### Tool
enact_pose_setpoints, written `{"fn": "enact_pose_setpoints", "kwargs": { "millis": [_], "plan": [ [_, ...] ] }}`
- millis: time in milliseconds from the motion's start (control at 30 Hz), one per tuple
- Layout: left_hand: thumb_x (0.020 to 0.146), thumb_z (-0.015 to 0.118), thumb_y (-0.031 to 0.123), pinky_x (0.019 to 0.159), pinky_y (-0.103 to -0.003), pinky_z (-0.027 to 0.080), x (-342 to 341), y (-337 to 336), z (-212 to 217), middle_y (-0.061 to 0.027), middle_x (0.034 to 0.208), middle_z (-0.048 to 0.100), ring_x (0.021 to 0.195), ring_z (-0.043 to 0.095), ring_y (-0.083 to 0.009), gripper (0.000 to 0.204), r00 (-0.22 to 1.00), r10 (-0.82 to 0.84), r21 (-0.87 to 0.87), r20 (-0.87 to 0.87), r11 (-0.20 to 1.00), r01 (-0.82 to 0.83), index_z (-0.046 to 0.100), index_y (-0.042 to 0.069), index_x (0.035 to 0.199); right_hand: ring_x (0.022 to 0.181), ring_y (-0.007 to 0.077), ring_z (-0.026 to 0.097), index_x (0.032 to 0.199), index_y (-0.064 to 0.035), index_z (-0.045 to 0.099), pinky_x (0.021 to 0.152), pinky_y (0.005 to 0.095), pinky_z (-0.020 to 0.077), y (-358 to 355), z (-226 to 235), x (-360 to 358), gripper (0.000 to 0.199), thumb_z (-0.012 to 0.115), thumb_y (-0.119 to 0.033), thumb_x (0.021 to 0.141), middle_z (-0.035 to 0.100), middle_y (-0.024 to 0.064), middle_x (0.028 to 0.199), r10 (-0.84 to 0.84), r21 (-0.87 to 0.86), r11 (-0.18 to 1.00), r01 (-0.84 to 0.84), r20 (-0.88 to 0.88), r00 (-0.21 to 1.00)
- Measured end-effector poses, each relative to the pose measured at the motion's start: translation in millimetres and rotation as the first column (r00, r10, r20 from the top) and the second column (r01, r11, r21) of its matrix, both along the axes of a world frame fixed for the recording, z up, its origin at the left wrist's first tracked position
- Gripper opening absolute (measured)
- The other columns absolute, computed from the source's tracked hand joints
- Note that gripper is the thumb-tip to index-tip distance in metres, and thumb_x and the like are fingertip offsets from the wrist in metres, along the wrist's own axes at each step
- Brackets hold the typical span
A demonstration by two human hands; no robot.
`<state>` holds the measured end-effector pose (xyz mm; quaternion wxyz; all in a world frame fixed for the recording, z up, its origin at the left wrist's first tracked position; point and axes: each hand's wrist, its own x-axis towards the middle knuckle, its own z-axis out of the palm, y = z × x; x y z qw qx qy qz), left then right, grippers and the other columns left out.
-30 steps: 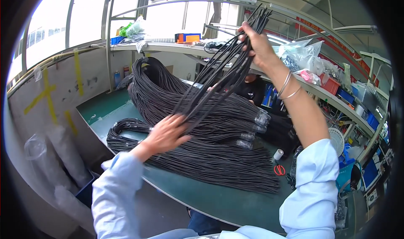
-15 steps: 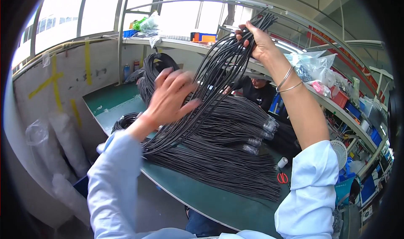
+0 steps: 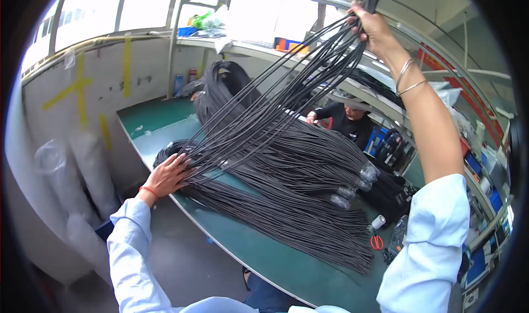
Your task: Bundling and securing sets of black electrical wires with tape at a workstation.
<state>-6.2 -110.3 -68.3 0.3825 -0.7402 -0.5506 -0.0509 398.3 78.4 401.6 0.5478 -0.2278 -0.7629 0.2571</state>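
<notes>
High at the upper right, my right hand (image 3: 373,31) is closed round one end of a bundle of black cables (image 3: 292,87), whose tips stick up above the fist. The strands slope down to the left, fanned out and stretched. Close to the table's left edge my left hand (image 3: 169,176) has its fingers wrapped over the lower part of the same strands. Beneath them a thick layer of black cables (image 3: 286,219) lies on the green table (image 3: 242,238). Clear wrapping (image 3: 368,175) binds the right ends of other cable bundles.
Behind stands a large looped coil of black cables (image 3: 223,87). A white roll (image 3: 378,221) and red-handled scissors (image 3: 376,242) lie at the table's right. Across the table sits another person (image 3: 350,123) in black. A shelf (image 3: 248,50) with bins runs along the back.
My right hand has risen to the upper right, pulling the bundle longer. My left hand has moved down and left from mid-bundle to the strands' lower part.
</notes>
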Motion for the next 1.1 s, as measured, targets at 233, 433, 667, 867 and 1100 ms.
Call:
{"fn": "enact_pose_setpoints", "kwargs": {
  "millis": [233,433,667,867,1100],
  "plan": [
    [0.092,0.055,0.041,0.119,-0.045,0.024,-38.6,-24.8,-14.6,-0.0017,0.135,0.051,0.135,0.040,-0.0232,0.044,0.981,0.047,0.069,-0.189,0.997,-0.035,0.059,0.019,0.129,0.066,0.0057,0.061,0.095,-0.0093,0.065,0.044,0.0134,0.0364,61.9,71.7,-7.4,0.028,0.062,-0.037,0.096,0.068,-0.0001,0.084,0.106,-0.085,0.989,-0.118,-0.128,0.986],
    [0.079,0.067,0.033,0.116,-0.046,0.028,35.2,7.9,33.4,-0.0045,0.113,0.055,0.117,0.049,-0.0231,0.035,0.900,-0.306,0.377,0.311,0.909,0.179,0.063,0.013,0.108,0.060,0.0081,0.058,0.088,-0.0099,0.065,0.046,0.0198,0.0400,17.0,76.1,-66.5,0.029,0.066,-0.038,0.092,0.065,0.0018,0.078,0.164,-0.116,0.976,-0.182,-0.148,0.975],
    [0.074,0.070,0.030,0.114,-0.042,0.031,-35.6,7.2,-14.8,-0.0052,0.124,0.055,0.118,0.050,-0.0250,0.048,0.981,-0.127,0.157,0.145,0.982,0.104,0.063,0.013,0.119,0.057,-0.0046,0.046,0.098,-0.0189,0.066,0.040,0.0128,0.0269,24.5,90.0,62.2,0.029,0.065,-0.047,0.091,0.061,-0.0103,0.083,-0.214,0.103,0.975,0.197,0.191,0.958],
    [0.075,0.070,0.029,0.115,-0.040,0.029,-70.0,-15.1,-46.2,-0.0050,0.131,0.053,0.123,0.048,-0.0230,0.051,0.985,-0.107,-0.001,-0.133,0.994,0.108,0.062,0.017,0.125,0.060,-0.0034,0.047,0.107,-0.0193,0.064,0.041,0.0123,0.0257,36.6,-51.5,122.5,0.030,0.064,-0.046,0.093,0.058,-0.0106,0.083,-0.266,-0.172,0.945,0.278,0.089,0.960],
    [0.079,0.069,0.029,0.114,-0.046,0.027,-71.2,-47.1,-86.7,-0.0049,0.119,0.056,0.122,0.048,-0.0235,0.040,0.965,-0.181,0.112,0.191,0.981,0.162,0.063,0.018,0.117,0.064,-0.0033,0.046,0.121,-0.0199,0.062,0.046,0.0110,0.0276,-60.2,-201.6,221.4,0.031,0.058,-0.041,0.098,0.056,-0.0126,0.089,-0.358,-0.398,0.879,0.264,-0.186,0.915]
  ]
}}
